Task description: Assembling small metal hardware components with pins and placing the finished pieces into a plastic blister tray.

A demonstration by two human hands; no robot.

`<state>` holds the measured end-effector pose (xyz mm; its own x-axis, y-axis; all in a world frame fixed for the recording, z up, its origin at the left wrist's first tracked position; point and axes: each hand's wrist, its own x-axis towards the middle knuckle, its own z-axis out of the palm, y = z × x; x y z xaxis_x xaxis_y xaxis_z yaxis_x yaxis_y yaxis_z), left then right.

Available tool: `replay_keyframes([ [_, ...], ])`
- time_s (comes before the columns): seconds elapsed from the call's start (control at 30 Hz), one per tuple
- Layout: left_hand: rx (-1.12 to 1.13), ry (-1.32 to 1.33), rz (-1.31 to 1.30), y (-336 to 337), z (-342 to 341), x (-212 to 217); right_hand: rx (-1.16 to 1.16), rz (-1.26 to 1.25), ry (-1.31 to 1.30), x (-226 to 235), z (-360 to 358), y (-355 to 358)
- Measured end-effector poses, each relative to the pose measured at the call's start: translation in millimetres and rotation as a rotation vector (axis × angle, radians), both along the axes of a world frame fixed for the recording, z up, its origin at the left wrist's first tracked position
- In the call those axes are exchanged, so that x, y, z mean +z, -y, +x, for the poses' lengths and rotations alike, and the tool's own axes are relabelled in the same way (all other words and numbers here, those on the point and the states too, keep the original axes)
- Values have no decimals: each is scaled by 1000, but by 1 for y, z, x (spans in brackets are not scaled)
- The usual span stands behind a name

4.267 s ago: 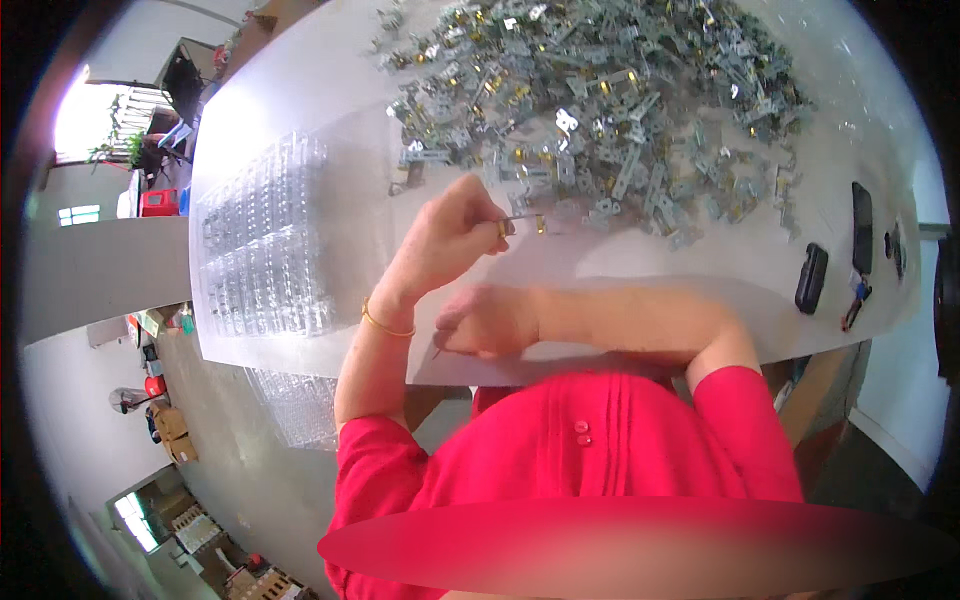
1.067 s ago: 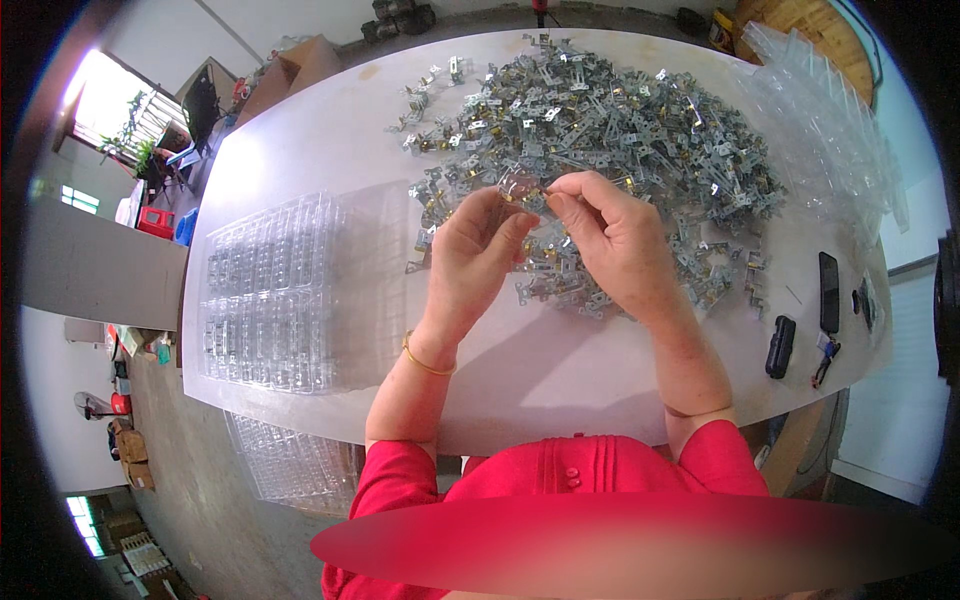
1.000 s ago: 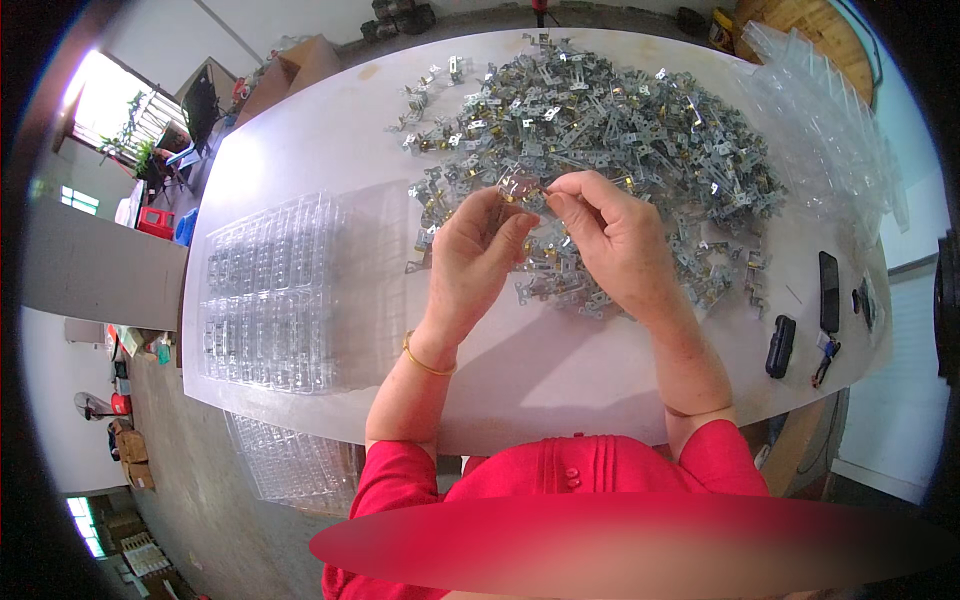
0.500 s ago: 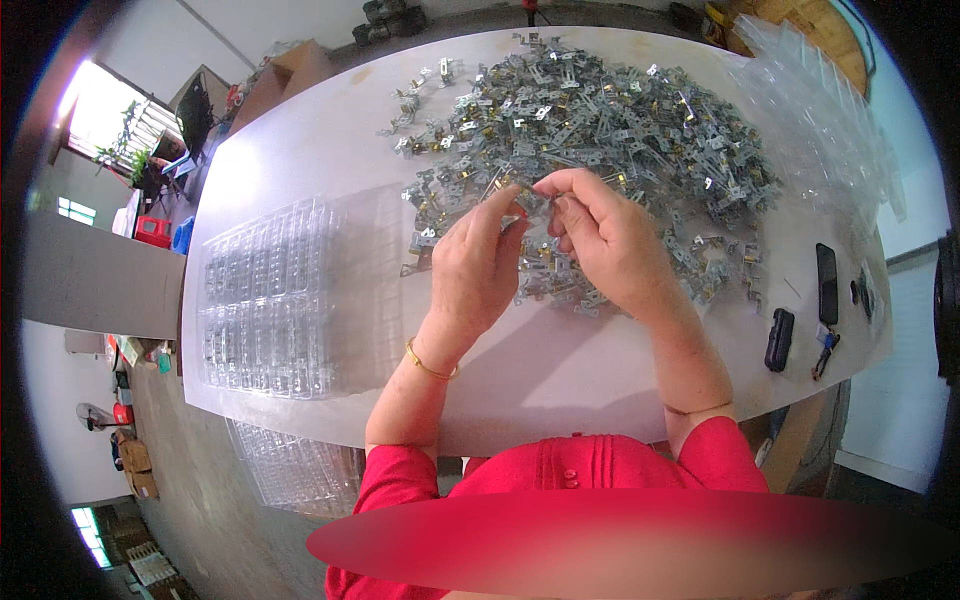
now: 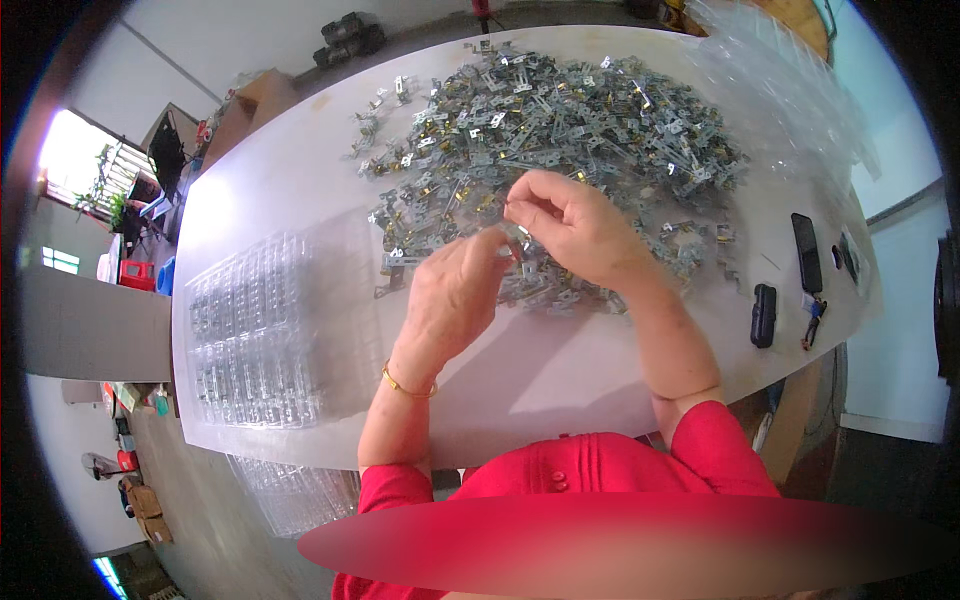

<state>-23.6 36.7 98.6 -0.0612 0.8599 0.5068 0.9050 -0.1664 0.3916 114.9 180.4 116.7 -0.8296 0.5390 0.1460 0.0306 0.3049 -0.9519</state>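
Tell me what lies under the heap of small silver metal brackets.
A white tabletop shows around the heap; beneath its dense middle, everything is covered and can't be seen.

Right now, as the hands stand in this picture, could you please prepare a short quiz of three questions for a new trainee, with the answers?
1. True or false: a gold bracelet is on the left arm.
2. Choose one. What lies on the table, to the right of the pile of metal parts?
A. a yellow hammer
B. a black phone
C. a green cup
3. Short answer: which reaches higher in the picture, the left hand or the right hand?

Key: 1. True. 2. B. 3. The right hand.
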Motion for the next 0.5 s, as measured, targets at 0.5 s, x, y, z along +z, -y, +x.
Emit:
replay_keyframes([
  [0.5, 23, 1116, -335, 5, -16, 7, 153, 421, -203, 9, 2, 10],
])
